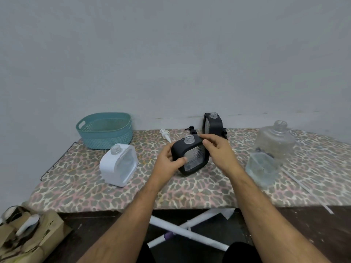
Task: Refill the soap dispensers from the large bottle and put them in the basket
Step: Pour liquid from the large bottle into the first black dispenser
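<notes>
Black soap dispenser (190,154) mid-frame, tilted, lower corner seemingly on the desk (190,192), pump off, clear neck open on top. Left hand (169,162) grip: thumb curled across the ribbed clear face, fingers behind the left side. Right hand (218,149) grip: pinching the upper right corner of the black sleeve. Two-handed hold probably to steady and angle the neck for filling.

Large clear bottle (274,141) at right of frame, cap off, close beside the right hand; short reach for the pour. Smaller clear square container (261,171) in front of it, touching or overlapping, cannot tell which.

White soap dispenser (119,166) left of centre, upright, neck open. Second black dispenser (212,123) at the back against the wall, also uncapped. White pump (165,134) and black pump (190,130) lying loose on the desk between basket and back dispenser, parked clear of the work area.

Teal basket (104,130) upper left on the desk, nothing visible inside. Judgement: no dispensers delivered yet; fill level in any of them not readable.
</notes>
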Demonstrator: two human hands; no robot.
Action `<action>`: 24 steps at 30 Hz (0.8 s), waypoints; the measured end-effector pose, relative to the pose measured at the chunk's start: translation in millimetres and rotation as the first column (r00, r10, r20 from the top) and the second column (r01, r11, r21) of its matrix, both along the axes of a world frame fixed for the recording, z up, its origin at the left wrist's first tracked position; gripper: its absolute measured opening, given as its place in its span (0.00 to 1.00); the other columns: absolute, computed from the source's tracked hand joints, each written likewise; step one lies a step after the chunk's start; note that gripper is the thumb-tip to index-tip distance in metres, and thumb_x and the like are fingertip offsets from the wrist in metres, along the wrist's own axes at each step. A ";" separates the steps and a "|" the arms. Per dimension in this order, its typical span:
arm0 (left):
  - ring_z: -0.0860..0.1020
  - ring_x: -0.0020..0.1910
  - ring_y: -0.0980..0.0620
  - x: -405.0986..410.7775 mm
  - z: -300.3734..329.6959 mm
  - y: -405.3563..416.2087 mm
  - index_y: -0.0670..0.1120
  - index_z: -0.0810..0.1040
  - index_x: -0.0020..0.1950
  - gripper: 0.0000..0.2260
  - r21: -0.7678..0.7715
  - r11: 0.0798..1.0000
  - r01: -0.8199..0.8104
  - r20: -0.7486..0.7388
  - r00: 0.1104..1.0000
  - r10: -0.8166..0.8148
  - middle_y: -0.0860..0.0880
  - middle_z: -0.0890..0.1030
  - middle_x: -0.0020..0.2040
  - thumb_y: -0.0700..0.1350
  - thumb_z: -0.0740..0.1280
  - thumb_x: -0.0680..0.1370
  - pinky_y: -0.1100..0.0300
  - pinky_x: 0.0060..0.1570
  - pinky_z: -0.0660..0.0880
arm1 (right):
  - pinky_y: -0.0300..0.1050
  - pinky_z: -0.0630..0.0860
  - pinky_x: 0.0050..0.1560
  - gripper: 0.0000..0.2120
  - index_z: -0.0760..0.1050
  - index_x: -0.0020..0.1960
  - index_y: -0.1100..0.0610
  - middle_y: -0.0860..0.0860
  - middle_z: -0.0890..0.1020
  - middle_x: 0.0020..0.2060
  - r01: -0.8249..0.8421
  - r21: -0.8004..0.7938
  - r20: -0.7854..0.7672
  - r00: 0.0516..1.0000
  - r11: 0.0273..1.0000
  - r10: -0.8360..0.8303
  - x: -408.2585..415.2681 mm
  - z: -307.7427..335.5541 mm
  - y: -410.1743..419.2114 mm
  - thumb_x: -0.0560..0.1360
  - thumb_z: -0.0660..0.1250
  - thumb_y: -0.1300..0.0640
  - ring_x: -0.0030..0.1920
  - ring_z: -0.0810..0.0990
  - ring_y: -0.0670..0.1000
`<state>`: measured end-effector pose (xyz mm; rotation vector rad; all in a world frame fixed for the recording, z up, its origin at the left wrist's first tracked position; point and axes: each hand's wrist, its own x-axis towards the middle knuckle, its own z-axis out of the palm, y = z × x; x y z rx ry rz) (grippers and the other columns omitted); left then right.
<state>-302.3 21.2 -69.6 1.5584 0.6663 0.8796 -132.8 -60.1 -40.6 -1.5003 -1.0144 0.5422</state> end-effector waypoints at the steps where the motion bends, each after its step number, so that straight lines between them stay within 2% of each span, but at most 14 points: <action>1: 0.82 0.54 0.52 -2.1 1.4 -3.3 0.52 0.75 0.60 0.22 -0.012 1.000 0.022 0.005 1.000 -0.021 0.48 0.82 0.56 0.33 0.73 0.73 0.63 0.49 0.78 | 0.44 0.78 0.59 0.13 0.78 0.63 0.56 0.51 0.82 0.57 0.032 0.011 -0.003 0.999 0.999 -0.032 -3.7 -3.0 -5.7 0.81 0.61 0.61 0.57 0.80 0.47; 4: 0.81 0.58 0.51 -5.0 3.4 -9.1 0.51 0.76 0.62 0.23 -0.040 0.996 0.085 0.003 0.996 -0.085 0.48 0.82 0.59 0.33 0.74 0.72 0.63 0.51 0.78 | 0.43 0.77 0.60 0.13 0.78 0.63 0.56 0.50 0.81 0.58 0.121 0.033 0.020 0.992 0.992 -0.122 -12.2 -9.0 -22.2 0.81 0.62 0.60 0.58 0.79 0.46; 7: 0.79 0.62 0.51 -7.6 2.0 -12.3 0.56 0.76 0.62 0.24 -0.069 0.989 0.129 -0.028 0.991 -0.131 0.50 0.81 0.61 0.37 0.76 0.71 0.56 0.59 0.77 | 0.39 0.76 0.59 0.14 0.78 0.64 0.56 0.49 0.81 0.58 0.159 0.027 0.035 0.986 0.987 -0.160 -18.1 -12.7 -34.0 0.81 0.62 0.60 0.58 0.79 0.46; 10: 0.77 0.64 0.50 -8.8 -0.2 -14.0 0.52 0.74 0.69 0.29 -0.083 0.987 0.135 -0.041 0.990 -0.138 0.50 0.80 0.64 0.41 0.77 0.69 0.49 0.65 0.74 | 0.37 0.74 0.58 0.14 0.77 0.65 0.56 0.49 0.80 0.59 0.165 0.017 0.043 0.985 0.986 -0.165 -19.3 -15.3 -40.7 0.81 0.61 0.61 0.58 0.78 0.45; 13: 0.77 0.64 0.49 -6.4 -1.4 -18.0 0.49 0.73 0.69 0.29 -0.085 0.990 0.114 -0.028 0.993 -0.117 0.48 0.80 0.64 0.41 0.77 0.70 0.46 0.66 0.73 | 0.38 0.74 0.61 0.15 0.75 0.67 0.55 0.49 0.80 0.61 0.133 -0.020 0.063 0.989 0.991 -0.131 -17.1 -16.1 -45.6 0.81 0.61 0.61 0.60 0.77 0.45; 15: 0.78 0.63 0.50 -4.2 -3.0 -21.2 0.51 0.74 0.66 0.25 -0.080 0.990 0.113 -0.013 0.993 -0.114 0.48 0.80 0.62 0.39 0.76 0.72 0.48 0.66 0.74 | 0.33 0.73 0.57 0.16 0.75 0.67 0.55 0.48 0.80 0.60 0.116 -0.028 0.050 0.992 0.993 -0.115 -16.3 -14.5 -50.5 0.81 0.61 0.61 0.60 0.77 0.44; 17: 0.78 0.63 0.51 -3.6 -6.4 -23.5 0.57 0.74 0.62 0.23 -0.081 0.991 0.106 0.005 0.994 -0.106 0.49 0.80 0.62 0.37 0.74 0.73 0.50 0.64 0.75 | 0.30 0.73 0.51 0.14 0.76 0.65 0.55 0.47 0.81 0.57 0.172 -0.003 0.051 0.984 0.985 -0.172 -16.3 -11.4 -58.9 0.80 0.64 0.59 0.56 0.78 0.43; 20: 0.78 0.63 0.51 -3.4 -15.9 -24.1 0.60 0.74 0.63 0.26 -0.108 0.990 0.086 0.041 0.996 -0.082 0.49 0.80 0.63 0.39 0.76 0.71 0.48 0.61 0.76 | 0.37 0.77 0.49 0.08 0.80 0.56 0.54 0.45 0.83 0.48 0.371 0.169 0.083 0.918 0.913 -0.388 -15.4 -7.0 -82.6 0.78 0.67 0.57 0.48 0.80 0.42; 22: 0.78 0.63 0.51 -0.8 -23.5 -23.5 0.56 0.73 0.67 0.28 -0.135 0.989 0.067 0.063 0.996 -0.059 0.48 0.80 0.64 0.39 0.77 0.70 0.50 0.62 0.76 | 0.43 0.79 0.45 0.02 0.80 0.48 0.54 0.47 0.82 0.40 0.471 0.307 0.078 0.854 0.827 -0.515 -10.3 -5.1 -101.8 0.77 0.69 0.58 0.42 0.80 0.46; 24: 0.78 0.63 0.51 2.3 -26.8 -24.7 0.50 0.70 0.71 0.30 -0.143 0.988 0.054 0.067 0.997 -0.045 0.47 0.79 0.65 0.36 0.75 0.72 0.52 0.62 0.76 | 0.49 0.77 0.40 0.05 0.77 0.42 0.53 0.49 0.78 0.36 0.561 0.372 0.055 0.782 0.739 -0.621 -1.3 -3.9 -118.5 0.75 0.71 0.57 0.37 0.76 0.49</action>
